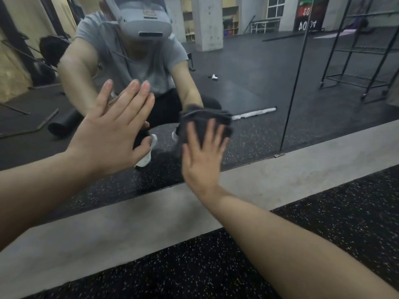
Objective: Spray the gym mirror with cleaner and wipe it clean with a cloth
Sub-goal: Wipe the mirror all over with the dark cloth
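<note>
A person crouches at a gym mirror (269,67), the right hand (201,156) pressing a dark grey cloth (205,120) flat against the glass with straight, spread fingers. The left hand (114,130) braces beside it, palm open on the glass, holding nothing. Below runs a grey concrete ledge (129,223) and speckled black rubber floor (194,270). Reflected cubby shelves (230,20) hold coloured items too small to identify.
</note>
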{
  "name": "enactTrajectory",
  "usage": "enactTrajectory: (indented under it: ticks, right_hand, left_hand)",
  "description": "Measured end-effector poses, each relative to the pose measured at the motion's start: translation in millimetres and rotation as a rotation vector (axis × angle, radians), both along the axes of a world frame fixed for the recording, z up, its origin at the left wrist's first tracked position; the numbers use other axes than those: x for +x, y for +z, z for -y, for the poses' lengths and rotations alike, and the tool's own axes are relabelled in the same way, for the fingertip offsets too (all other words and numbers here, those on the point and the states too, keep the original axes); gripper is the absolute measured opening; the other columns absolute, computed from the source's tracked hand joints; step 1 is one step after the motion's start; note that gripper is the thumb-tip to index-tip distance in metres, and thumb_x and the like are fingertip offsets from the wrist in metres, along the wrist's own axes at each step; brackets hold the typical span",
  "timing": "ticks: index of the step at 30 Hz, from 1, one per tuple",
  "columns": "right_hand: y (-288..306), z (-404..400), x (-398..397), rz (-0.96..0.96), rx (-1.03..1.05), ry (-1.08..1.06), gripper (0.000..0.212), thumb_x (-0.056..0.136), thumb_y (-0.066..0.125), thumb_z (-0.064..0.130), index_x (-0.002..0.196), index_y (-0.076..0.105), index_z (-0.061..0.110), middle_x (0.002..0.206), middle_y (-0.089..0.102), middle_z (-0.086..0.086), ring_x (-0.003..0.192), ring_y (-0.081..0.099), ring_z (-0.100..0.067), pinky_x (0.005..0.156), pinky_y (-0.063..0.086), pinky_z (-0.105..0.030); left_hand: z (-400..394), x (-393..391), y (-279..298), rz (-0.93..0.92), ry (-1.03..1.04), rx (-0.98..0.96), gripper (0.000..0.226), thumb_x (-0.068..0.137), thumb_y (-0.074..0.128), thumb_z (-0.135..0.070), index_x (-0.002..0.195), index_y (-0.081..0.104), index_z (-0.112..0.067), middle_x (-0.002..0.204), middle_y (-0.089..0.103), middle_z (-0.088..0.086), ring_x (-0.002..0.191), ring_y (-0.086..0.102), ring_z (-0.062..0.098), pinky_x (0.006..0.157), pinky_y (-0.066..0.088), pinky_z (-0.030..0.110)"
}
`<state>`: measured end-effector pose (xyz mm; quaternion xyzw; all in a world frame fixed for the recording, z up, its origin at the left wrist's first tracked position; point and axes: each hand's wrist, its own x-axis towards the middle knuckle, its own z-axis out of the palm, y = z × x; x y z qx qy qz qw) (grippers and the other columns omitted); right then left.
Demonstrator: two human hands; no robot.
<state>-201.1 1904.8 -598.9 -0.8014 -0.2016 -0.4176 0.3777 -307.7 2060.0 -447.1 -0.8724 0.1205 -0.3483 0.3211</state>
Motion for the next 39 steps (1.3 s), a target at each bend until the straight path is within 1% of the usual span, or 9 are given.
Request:
enactTrajectory:
  ticks: [3, 6, 9, 13, 18, 22, 27, 34, 39]
  right_hand:
    - [-15.1, -14.9, -13.9, 0.207, -0.273, 0.082, 0.053, 0.102, 0.054, 0.036, 0.154, 0.042, 0.037, 0.168, 0.024, -0.007, 0.157, 0.005, -0.031, 0.125, 0.001, -0.056]
    - [-20.7, 7.4, 2.4, 0.342, -0.401, 0.102, 0.047, 0.104, 0.054, 0.038, 0.150, 0.048, 0.039, 0.165, 0.029, -0.001, 0.156, 0.020, -0.028, 0.126, 0.012, -0.053]
    - [-29.6, 51.8, 25.7, 0.366, -0.471, 0.080, 0.047, 0.105, 0.054, 0.041, 0.152, 0.045, 0.040, 0.165, 0.025, -0.001, 0.155, 0.019, -0.026, 0.126, 0.015, -0.050]
    - [-39.9, 103.5, 52.8, 0.111, -0.254, -0.031, 0.054, 0.106, 0.047, 0.045, 0.157, 0.035, 0.034, 0.168, 0.019, -0.012, 0.157, 0.009, -0.035, 0.127, 0.009, -0.052]
    - [-18.3, 119.2, 64.0, -0.384, 0.397, -0.122, 0.058, 0.110, 0.038, 0.039, 0.163, 0.020, 0.024, 0.171, 0.003, -0.016, 0.157, 0.003, -0.040, 0.126, 0.011, -0.053]
    - [-11.6, 79.5, 47.0, -0.473, 0.579, -0.120, 0.057, 0.110, 0.031, 0.036, 0.163, 0.015, 0.022, 0.171, -0.003, -0.016, 0.157, -0.003, -0.039, 0.126, 0.007, -0.054]
    - [-47.3, 4.1, -9.2, -0.223, 0.151, -0.046, 0.061, 0.105, 0.037, 0.040, 0.162, 0.018, 0.028, 0.169, 0.008, -0.022, 0.155, 0.004, -0.044, 0.122, 0.008, -0.064]
    - [-78.7, 10.3, -7.7, 0.207, -0.362, 0.096, 0.052, 0.101, 0.053, 0.038, 0.152, 0.044, 0.038, 0.167, 0.027, -0.003, 0.155, 0.020, -0.031, 0.125, 0.017, -0.056]
    - [-86.5, 87.1, 36.0, 0.164, -0.337, 0.031, 0.052, 0.103, 0.053, 0.040, 0.154, 0.042, 0.036, 0.166, 0.024, -0.008, 0.156, 0.011, -0.030, 0.127, 0.011, -0.053]
  left_hand:
    - [-1.5, 1.6, -3.1, 0.009, -0.004, 0.012, 0.075, 0.103, 0.022, -0.048, 0.160, 0.018, 0.001, 0.168, 0.009, 0.019, 0.157, 0.011, 0.033, 0.122, 0.010, 0.065]
    - [0.2, 3.1, -7.0, 0.026, -0.020, -0.014, 0.074, 0.102, 0.026, -0.045, 0.160, 0.019, 0.001, 0.168, 0.011, 0.019, 0.157, 0.011, 0.032, 0.122, 0.010, 0.064]
    - [1.7, 3.8, -9.1, 0.047, -0.040, -0.058, 0.072, 0.102, 0.025, -0.044, 0.159, 0.021, 0.001, 0.168, 0.012, 0.018, 0.157, 0.011, 0.030, 0.123, 0.011, 0.064]
    - [4.1, 4.9, -13.6, 0.061, -0.081, -0.053, 0.069, 0.102, 0.027, -0.040, 0.159, 0.024, -0.001, 0.169, 0.012, 0.017, 0.157, 0.013, 0.031, 0.123, 0.011, 0.062]
    - [10.6, 5.5, -23.7, -0.004, -0.116, 0.005, 0.066, 0.102, 0.030, -0.036, 0.158, 0.030, -0.002, 0.168, 0.015, 0.016, 0.156, 0.015, 0.031, 0.121, 0.018, 0.064]
    - [12.2, 5.5, -30.9, -0.051, -0.088, 0.038, 0.064, 0.103, 0.028, -0.037, 0.157, 0.032, -0.003, 0.167, 0.019, 0.015, 0.156, 0.016, 0.030, 0.121, 0.020, 0.063]
    - [11.5, 7.6, -34.0, -0.034, -0.090, 0.038, 0.062, 0.103, 0.030, -0.035, 0.156, 0.034, -0.003, 0.166, 0.025, 0.016, 0.155, 0.022, 0.030, 0.121, 0.021, 0.063]
    - [7.5, 8.6, -36.2, -0.055, -0.067, 0.058, 0.066, 0.104, 0.023, -0.041, 0.158, 0.029, -0.003, 0.167, 0.019, 0.016, 0.156, 0.017, 0.030, 0.122, 0.016, 0.063]
    - [4.3, 10.7, -37.8, -0.039, -0.066, 0.075, 0.068, 0.099, 0.032, -0.037, 0.158, 0.028, -0.002, 0.168, 0.018, 0.017, 0.155, 0.019, 0.032, 0.121, 0.016, 0.064]
